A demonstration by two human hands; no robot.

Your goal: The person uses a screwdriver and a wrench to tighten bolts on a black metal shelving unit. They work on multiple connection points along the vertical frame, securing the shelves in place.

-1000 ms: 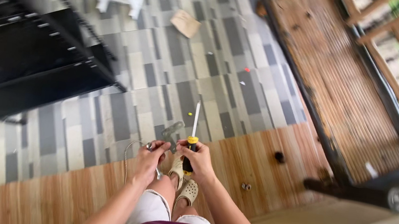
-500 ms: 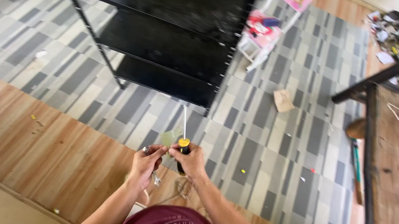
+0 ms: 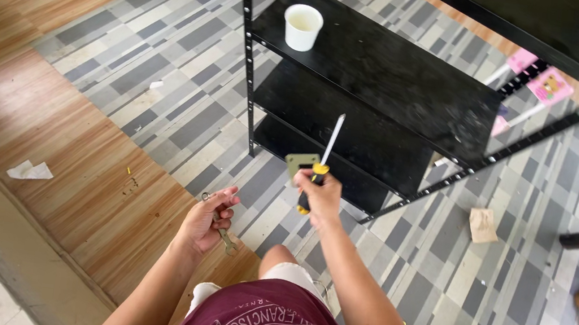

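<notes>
Hands apart now; right hand (image 3: pixel 320 196) raises screwdriver (image 3: pixel 322 160) higher.

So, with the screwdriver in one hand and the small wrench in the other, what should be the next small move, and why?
Probably bring both hands forward to the black shelf frame. The right hand holds the screwdriver tip up together with a small metal plate, the left hand holds a wrench, and both are short of the frame's holed post.
</notes>
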